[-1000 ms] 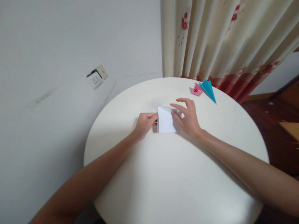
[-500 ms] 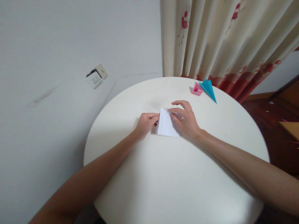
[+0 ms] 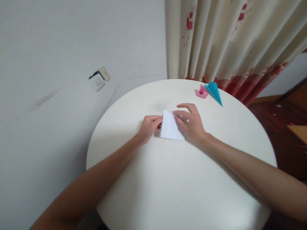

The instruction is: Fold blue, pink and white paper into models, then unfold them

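Head view: a folded white paper (image 3: 170,129) lies near the middle of the round white surface (image 3: 182,185), between the two hands. The left hand (image 3: 148,127) is curled at the paper's left edge, its fingertips pinched closed on that edge and holding it down. The right hand (image 3: 192,123) lies over the paper's upper right corner; the thumb and forefinger close on that corner while the other fingers arch loosely above the surface. The paper looks like a small flat packet, wider at the near edge than at the far one, with its right side partly hidden under the right hand.

The work in hand reads as paper folding, at the stage of setting or opening a flap at the upper right corner while the left grip anchors the sheet. As a judgement, the next move calls for the left hand to keep the edge from sliding and for the right fingers to line the corner up before pressing a crease flat; a slip would skew the fold.

At the far right of the surface, well apart from the hands, lie a small pink folded piece (image 3: 202,92) and a blue folded piece (image 3: 214,91), touching each other, in front of a flowered curtain (image 3: 230,41). A wall socket (image 3: 98,80) sits on the wall to the left.
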The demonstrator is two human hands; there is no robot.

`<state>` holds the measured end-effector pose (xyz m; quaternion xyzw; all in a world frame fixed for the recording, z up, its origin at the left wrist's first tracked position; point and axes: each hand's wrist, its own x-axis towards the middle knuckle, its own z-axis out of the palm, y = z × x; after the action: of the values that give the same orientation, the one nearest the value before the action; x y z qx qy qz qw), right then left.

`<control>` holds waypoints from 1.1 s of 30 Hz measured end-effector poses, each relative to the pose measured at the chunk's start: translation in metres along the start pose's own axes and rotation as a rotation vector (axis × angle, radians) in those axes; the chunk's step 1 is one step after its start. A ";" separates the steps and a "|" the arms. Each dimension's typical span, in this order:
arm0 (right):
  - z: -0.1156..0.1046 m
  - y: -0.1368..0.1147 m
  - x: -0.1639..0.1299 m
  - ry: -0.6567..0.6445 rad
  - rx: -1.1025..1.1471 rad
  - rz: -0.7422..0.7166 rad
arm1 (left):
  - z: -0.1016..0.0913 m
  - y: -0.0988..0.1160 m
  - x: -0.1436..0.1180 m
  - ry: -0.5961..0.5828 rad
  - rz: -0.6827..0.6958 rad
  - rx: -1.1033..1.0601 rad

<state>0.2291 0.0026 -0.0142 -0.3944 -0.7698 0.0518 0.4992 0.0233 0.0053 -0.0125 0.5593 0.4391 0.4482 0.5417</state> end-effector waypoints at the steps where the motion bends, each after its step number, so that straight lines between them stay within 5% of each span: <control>1: 0.000 0.000 0.000 -0.002 -0.003 0.003 | 0.000 0.000 0.000 -0.002 0.001 0.002; 24: 0.000 -0.001 0.002 -0.019 -0.079 -0.134 | 0.000 -0.003 0.002 -0.013 -0.001 -0.084; 33: -0.001 -0.010 0.003 0.050 -0.175 -0.063 | 0.001 -0.001 0.001 0.045 0.012 -0.015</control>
<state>0.2239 -0.0026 -0.0074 -0.4133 -0.7708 -0.0412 0.4831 0.0242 0.0060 -0.0136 0.5478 0.4442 0.4672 0.5333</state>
